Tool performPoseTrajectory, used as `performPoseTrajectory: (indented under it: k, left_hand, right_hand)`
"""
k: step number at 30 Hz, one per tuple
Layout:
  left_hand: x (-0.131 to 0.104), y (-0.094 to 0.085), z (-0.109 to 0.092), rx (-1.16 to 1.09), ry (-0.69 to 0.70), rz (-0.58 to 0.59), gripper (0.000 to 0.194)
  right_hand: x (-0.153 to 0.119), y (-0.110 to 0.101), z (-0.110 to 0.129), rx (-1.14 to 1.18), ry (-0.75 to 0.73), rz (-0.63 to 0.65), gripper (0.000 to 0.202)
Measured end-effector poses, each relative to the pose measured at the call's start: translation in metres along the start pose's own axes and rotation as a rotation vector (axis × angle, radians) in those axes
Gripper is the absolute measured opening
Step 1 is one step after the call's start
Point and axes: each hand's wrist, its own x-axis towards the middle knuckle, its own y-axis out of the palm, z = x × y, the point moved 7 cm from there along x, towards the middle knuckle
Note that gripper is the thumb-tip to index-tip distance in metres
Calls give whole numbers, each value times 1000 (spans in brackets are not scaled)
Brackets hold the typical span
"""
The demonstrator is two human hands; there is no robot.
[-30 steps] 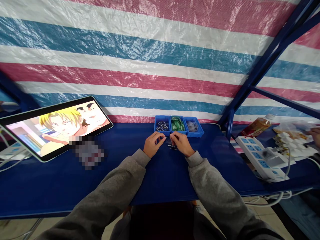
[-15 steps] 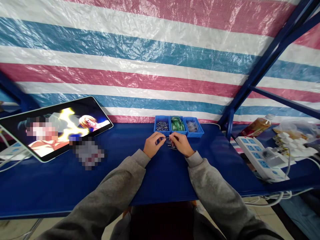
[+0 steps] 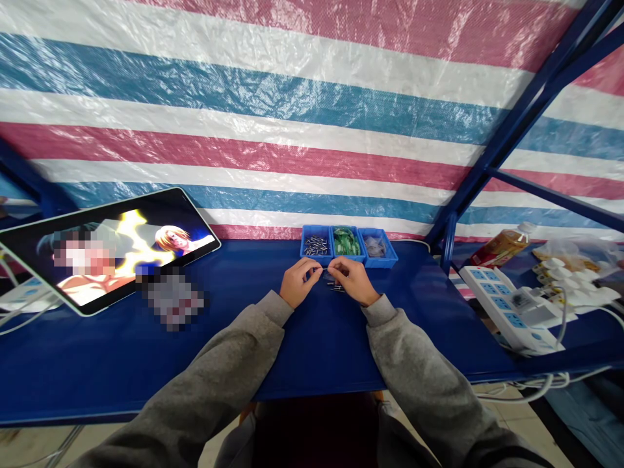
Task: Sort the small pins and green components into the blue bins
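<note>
My left hand [image 3: 297,282] and my right hand [image 3: 355,281] meet fingertip to fingertip above the blue table [image 3: 322,351]. Both are closed in a pinch on one small thin metal pin [image 3: 325,268], mostly covered by the fingers. Several similar metal pins [image 3: 335,286] lie on the table just below my right fingers. Right behind my hands stand three joined blue bins. The left bin [image 3: 316,255] holds short metal pins, the middle bin [image 3: 347,257] green plastic pieces or bags, and the right bin [image 3: 380,262] small clear plastic pieces.
To the left a large tablet [image 3: 117,250] leans up, with a blurred item [image 3: 174,300] before it. At the right are a power strip [image 3: 507,305], a drink bottle [image 3: 502,246] and white plugs [image 3: 560,279]. A blue metal frame [image 3: 511,117] and striped sheeting [image 3: 292,130] rise behind.
My right fingertips have shifted slightly left toward my left hand, and less of the pin shows between them. My left hand has barely moved.
</note>
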Motion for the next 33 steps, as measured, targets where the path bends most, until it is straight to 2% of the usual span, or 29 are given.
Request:
performPoseTrajectory:
  k: [23, 33]
  left_hand:
    - [-3, 4, 5, -47, 1, 25, 16]
    - [1, -1, 0, -39, -9, -10, 23]
  right_hand:
    - [-1, 1, -1, -93, 28, 16, 41]
    - [0, 0, 4, -19, -31, -3, 28]
